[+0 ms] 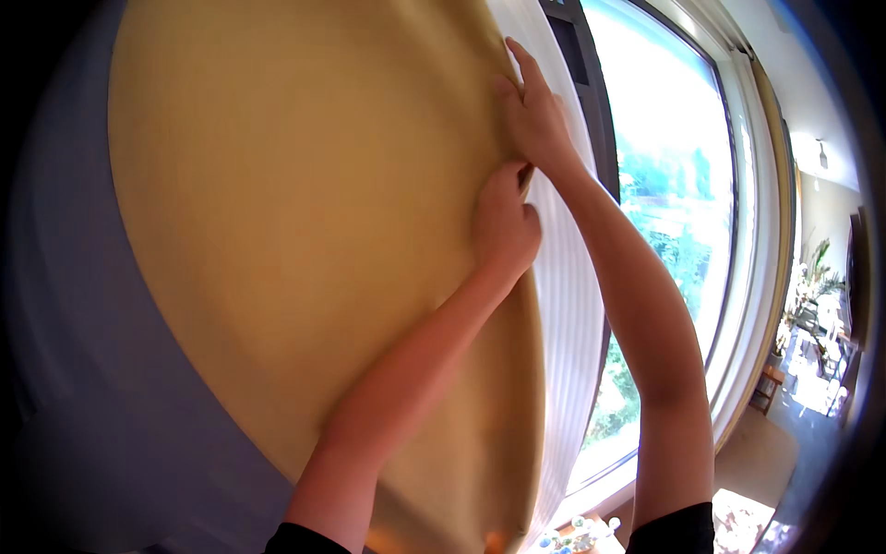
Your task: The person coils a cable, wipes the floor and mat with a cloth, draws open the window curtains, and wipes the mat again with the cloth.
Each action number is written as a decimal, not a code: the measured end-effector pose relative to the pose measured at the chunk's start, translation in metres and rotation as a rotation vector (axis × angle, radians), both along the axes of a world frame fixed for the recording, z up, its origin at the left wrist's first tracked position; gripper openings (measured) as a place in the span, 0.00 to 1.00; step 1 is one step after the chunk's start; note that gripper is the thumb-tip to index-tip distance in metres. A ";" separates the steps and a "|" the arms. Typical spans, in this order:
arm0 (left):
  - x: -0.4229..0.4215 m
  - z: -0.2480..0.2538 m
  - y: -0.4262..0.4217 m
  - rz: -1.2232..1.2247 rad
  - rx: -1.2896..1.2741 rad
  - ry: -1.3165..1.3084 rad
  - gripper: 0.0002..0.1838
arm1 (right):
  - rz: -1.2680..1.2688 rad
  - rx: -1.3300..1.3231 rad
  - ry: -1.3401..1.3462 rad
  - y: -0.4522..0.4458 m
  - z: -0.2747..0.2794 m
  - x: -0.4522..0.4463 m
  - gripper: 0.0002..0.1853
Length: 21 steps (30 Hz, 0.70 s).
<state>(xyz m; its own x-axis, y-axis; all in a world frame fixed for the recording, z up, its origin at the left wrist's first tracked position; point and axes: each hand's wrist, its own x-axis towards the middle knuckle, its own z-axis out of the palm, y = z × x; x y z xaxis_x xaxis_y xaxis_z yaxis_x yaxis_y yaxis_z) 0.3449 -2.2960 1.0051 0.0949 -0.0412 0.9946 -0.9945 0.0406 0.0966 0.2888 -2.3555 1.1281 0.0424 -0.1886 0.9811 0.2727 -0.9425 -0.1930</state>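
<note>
A large yellow-tan curtain (295,185) fills the middle and left of the view. My left hand (508,222) is closed on the curtain's right edge, its fingers folded round the cloth. Just above it and to the right, my right hand (538,115) is at the same edge, with the forefinger and thumb raised and parted; its other fingers are partly hidden by the curtain. A white, finely striped sheer curtain (565,277) hangs directly behind that edge. Both arms reach upward from the bottom of the view.
Right of the sheer curtain is a bright window (669,166) with a dark frame, greenery outside. Grey-purple fabric (74,277) covers the far left. At the far right are plants (812,277) and a wooden stool (767,388). Small round objects (581,534) lie at the bottom.
</note>
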 end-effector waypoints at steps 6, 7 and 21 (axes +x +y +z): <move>-0.009 -0.006 0.103 -0.194 0.014 0.311 0.23 | 1.132 0.063 0.335 0.054 0.032 0.025 0.26; -0.010 -0.009 0.115 -0.241 0.023 0.315 0.22 | 1.143 0.056 0.336 0.063 0.031 0.036 0.26; -0.015 -0.040 0.183 0.299 0.018 0.121 0.22 | -0.371 -0.156 -0.790 0.034 -0.011 0.035 0.20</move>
<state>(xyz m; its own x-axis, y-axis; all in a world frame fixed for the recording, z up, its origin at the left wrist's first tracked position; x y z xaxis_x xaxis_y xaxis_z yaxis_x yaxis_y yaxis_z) 0.3296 -2.1130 0.9653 0.2227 -0.0109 0.9748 -0.9435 -0.2542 0.2127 0.3243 -2.3215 1.1166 -0.6958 0.0825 0.7135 -0.0562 -0.9966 0.0604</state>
